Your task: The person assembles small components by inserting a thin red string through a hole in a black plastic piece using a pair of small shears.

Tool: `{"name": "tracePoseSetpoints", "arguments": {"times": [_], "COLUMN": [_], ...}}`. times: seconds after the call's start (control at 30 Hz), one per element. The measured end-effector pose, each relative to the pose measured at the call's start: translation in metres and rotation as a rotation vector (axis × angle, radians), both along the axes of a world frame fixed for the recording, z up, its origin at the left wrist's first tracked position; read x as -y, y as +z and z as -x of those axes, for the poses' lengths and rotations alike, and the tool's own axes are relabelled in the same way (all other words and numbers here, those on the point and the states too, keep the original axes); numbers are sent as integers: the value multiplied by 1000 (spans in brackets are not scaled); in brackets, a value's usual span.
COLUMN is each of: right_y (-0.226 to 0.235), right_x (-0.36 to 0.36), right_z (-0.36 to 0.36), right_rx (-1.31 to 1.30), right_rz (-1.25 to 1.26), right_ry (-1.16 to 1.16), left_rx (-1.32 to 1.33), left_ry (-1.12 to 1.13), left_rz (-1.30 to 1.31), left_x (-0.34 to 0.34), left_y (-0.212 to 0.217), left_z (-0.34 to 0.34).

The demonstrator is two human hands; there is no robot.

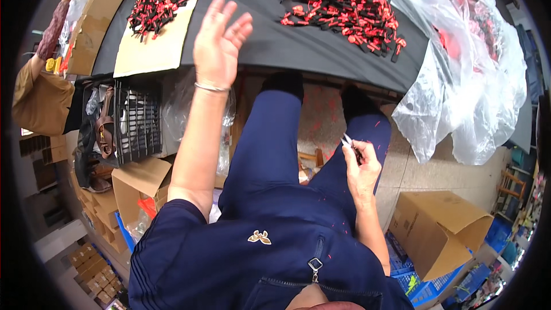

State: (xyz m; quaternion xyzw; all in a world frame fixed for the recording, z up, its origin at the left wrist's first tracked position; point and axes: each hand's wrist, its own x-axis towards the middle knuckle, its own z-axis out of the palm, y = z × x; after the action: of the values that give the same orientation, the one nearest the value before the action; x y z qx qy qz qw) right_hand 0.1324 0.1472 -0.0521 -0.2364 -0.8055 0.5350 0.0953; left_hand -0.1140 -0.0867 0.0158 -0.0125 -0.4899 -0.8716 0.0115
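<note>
Seated close below in navy clothing (270, 195). Ahead, black table (264, 29) bearing piles of red-and-black pieces (344, 9). Left hand (218, 40) raised with fingers spread, empty, above table edge. Right hand (360, 166) over knee, clamped on small metal snips (349, 142).

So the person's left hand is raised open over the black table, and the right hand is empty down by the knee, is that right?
Not quite. The head view shows the left hand raised open by the black table, but the right hand by the knee is not empty: it pinches a small metal tool.
</note>
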Motion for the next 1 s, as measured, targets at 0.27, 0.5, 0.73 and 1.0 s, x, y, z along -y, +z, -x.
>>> {"name": "tracePoseSetpoints", "arguments": {"times": [0.27, 0.5, 0.73, 1.0], "right_y": [-1, -1, 0, 3], "right_x": [-4, -5, -8, -8], "right_z": [5, 11, 14, 24], "right_rx": [19, 41, 33, -61], "right_rz": [31, 83, 113, 281], "right_ry": [34, 25, 18, -52], "left_rx": [-514, -582, -25, 316], "left_ry": [270, 154, 10, -345], "left_rz": [1192, 1376, 834, 76], "left_x": [-45, -40, -40, -48], "left_y": [-16, -25, -8, -7], "left_z": [16, 40, 32, -27]}}
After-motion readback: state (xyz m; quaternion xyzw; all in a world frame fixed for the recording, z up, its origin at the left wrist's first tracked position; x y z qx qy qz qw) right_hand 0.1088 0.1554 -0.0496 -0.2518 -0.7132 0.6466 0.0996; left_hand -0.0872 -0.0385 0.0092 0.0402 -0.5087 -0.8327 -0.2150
